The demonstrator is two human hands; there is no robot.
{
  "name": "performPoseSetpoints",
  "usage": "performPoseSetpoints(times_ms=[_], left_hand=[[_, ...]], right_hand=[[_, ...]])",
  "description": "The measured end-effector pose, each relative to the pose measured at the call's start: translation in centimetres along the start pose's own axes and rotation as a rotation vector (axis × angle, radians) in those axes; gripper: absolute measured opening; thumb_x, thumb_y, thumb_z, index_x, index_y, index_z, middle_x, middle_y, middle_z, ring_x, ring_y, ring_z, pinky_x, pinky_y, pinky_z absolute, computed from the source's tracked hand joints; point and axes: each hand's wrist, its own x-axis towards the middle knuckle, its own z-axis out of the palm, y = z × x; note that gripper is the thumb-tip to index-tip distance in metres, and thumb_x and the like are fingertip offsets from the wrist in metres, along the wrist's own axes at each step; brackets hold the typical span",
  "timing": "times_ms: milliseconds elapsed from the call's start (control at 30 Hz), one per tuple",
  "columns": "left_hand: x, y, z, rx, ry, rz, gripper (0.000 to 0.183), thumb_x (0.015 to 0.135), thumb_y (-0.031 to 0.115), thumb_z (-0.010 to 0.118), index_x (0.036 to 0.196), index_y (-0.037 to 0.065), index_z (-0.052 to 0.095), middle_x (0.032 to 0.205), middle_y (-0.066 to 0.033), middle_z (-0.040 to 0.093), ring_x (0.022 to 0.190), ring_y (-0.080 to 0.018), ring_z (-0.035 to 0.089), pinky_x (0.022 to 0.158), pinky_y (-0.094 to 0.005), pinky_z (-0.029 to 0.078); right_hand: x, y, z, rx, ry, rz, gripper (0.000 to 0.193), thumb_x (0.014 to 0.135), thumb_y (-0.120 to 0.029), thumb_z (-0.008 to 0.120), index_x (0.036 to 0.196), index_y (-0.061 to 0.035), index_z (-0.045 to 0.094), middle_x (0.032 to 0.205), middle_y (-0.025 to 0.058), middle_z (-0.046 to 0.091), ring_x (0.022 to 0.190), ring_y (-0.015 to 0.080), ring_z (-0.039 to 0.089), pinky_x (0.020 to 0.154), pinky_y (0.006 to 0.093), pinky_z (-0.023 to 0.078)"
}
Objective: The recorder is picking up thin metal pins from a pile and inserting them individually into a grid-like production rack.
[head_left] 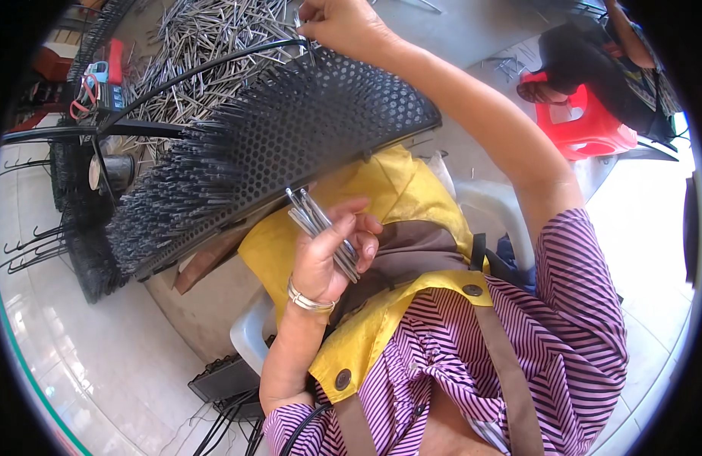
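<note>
My left hand (328,254) is closed around a small bundle of thin silver metal rods (313,216), held in front of my lap. A black panel full of round holes (290,144) lies tilted across my knees. Many rods (180,182) stand upright in the holes on its left part, while the holes toward the right show bare. Reaching over the panel, my right hand (347,29) is at its far edge with thumb and fingers pinched together. A slim silver rod (298,23) shows at those fingertips, partly hidden by them.
A big loose heap of metal rods (207,53) lies beyond the panel. Black curved bars (207,64) arch beside it. A red plastic container (583,125) and another person (594,68) are at the far right. Hooked black racks (36,243) stand on the left.
</note>
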Motion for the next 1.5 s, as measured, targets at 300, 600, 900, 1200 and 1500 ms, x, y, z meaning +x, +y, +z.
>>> performPoseSetpoints(times_ms=[300, 600, 900, 1200, 1500], left_hand=[[-0.6, -0.6, -1.3, -0.04, 0.043, -0.051, 0.03, 0.087, 0.014, 0.047, 0.112, -0.002, 0.049, 0.092, -0.0168, 0.057, 0.072, -0.0204, 0.056, 0.052, -0.0267, 0.045], [-4.3, -3.2, -1.5, 0.178, 0.101, -0.109, 0.036, 0.08, 0.008, 0.055, 0.113, -0.005, 0.049, 0.109, -0.0147, 0.055, 0.097, -0.0219, 0.055, 0.08, -0.0331, 0.047], [-5.0, -3.0, -1.3, 0.4, 0.075, -0.099, 0.03, 0.083, 0.013, 0.053, 0.106, -0.005, 0.052, 0.096, -0.0158, 0.059, 0.09, -0.0252, 0.058, 0.081, -0.035, 0.046], [-1.6, 0.7, 0.6, 0.216, -0.008, 0.057, 0.03, 0.09, 0.022, 0.043, 0.112, 0.001, 0.046, 0.063, -0.009, 0.049, 0.047, -0.0167, 0.045, 0.047, -0.0315, 0.04], [0.2, 2.0, 3.2, 0.207, -0.143, -0.088, 0.031, 0.092, 0.022, 0.039, 0.109, -0.003, 0.046, 0.065, -0.0071, 0.051, 0.04, -0.011, 0.038, 0.037, -0.0227, 0.03]], right_hand=[[-0.4, -2.1, 0.1, 0.261, 0.146, -0.104, 0.007, 0.066, -0.004, 0.059, 0.07, 0.0019, 0.057, 0.061, 0.0188, 0.056, 0.056, 0.0289, 0.058, 0.052, 0.0348, 0.045], [-2.3, -4.4, -1.7, -0.324, 0.114, -0.459, 0.004, 0.07, -0.003, 0.058, 0.072, -0.0022, 0.054, 0.06, 0.0147, 0.052, 0.061, 0.0327, 0.054, 0.055, 0.0395, 0.043], [-3.7, -4.2, -2.3, -0.246, 0.203, -0.677, 0.003, 0.075, -0.003, 0.054, 0.072, -0.002, 0.054, 0.068, 0.0107, 0.055, 0.059, 0.0282, 0.054, 0.056, 0.0366, 0.046], [-11.6, -8.8, -5.9, 0.322, -0.478, 0.211, 0.018, 0.079, -0.014, 0.063, 0.086, 0.0019, 0.061, 0.072, 0.0068, 0.061, 0.069, 0.0103, 0.058, 0.061, 0.0239, 0.045], [-12.0, -9.3, -6.3, 0.791, -0.682, 0.677, 0.02, 0.079, -0.013, 0.062, 0.089, 0.0043, 0.061, 0.073, 0.0045, 0.059, 0.065, 0.006, 0.053, 0.055, 0.0205, 0.043]])
